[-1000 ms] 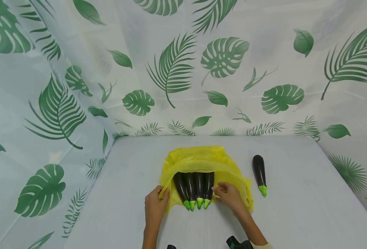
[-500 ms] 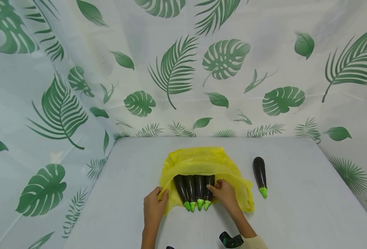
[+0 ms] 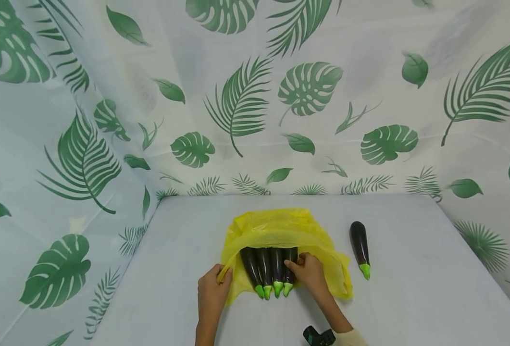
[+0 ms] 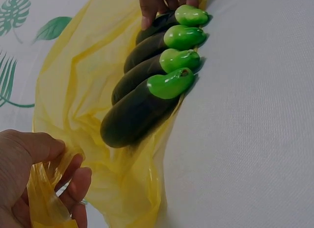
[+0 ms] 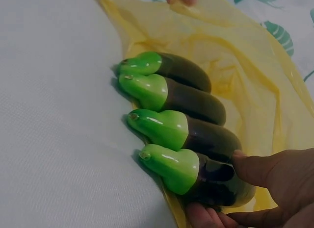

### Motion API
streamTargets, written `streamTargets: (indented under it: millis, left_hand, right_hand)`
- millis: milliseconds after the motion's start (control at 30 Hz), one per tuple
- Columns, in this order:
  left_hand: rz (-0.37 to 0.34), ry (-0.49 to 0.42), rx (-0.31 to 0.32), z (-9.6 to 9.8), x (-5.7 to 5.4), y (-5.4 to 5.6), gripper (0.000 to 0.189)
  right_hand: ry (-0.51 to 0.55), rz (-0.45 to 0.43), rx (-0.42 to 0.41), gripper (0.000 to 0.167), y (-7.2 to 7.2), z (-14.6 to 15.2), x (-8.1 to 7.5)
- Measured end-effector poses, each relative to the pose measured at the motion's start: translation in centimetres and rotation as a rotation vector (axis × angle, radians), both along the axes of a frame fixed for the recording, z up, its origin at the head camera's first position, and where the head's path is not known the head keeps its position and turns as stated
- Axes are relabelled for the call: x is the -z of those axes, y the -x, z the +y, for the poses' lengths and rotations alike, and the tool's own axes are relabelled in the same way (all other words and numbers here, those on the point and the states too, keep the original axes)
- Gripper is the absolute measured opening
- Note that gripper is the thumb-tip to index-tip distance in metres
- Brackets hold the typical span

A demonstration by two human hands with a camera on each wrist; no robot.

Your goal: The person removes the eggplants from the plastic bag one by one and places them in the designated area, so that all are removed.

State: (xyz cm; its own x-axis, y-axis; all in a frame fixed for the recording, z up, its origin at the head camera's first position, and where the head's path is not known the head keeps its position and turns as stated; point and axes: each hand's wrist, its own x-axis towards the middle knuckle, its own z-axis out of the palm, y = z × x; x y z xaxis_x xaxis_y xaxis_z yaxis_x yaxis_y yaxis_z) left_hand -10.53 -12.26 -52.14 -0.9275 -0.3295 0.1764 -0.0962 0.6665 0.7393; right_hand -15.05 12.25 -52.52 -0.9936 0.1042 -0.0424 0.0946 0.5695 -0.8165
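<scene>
A yellow plastic bag lies mouth toward me, with several dark eggplants side by side in its opening, green stem ends facing me. My left hand pinches the bag's left edge; in the left wrist view the bunched film passes between thumb and fingers. With my right hand I grip the rightmost eggplant, thumb on its upper side and fingers along its outer side. The far ends of the eggplants are hidden under the bag's upper layer in the head view.
Another eggplant lies alone on the white table, right of the bag. A leaf-patterned curtain stands behind the table and along its sides. A black device shows by my right forearm.
My right hand has moved left from beside the rightmost eggplant, and its thumb now lies across it. My left hand keeps hold of the bag's edge, and the eggplants stay in place.
</scene>
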Motion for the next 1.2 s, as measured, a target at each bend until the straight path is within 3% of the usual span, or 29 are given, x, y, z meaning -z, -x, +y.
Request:
streamTargets:
  millis: [500,700,1033,1200]
  left_hand:
    - [0.001,0.014,0.008,0.2,0.5,-0.5,0.009]
    - [-0.015,0.011,-0.001,0.3,0.6,-0.4,0.009]
    - [0.011,0.001,0.005,0.3,0.5,-0.3,0.009]
    - [0.019,-0.001,-0.001,0.4,0.4,0.0,0.009]
  right_hand:
    - [0.031,-0.026,0.015,0.033,0.0,0.0,0.6]
    - [0.02,-0.059,-0.002,0.048,0.0,0.5,0.4]
    - [0.003,-0.105,-0.003,0.051,-0.3,1.4,-0.3]
    - [0.061,-0.144,0.002,0.053,-0.3,1.7,-0.9]
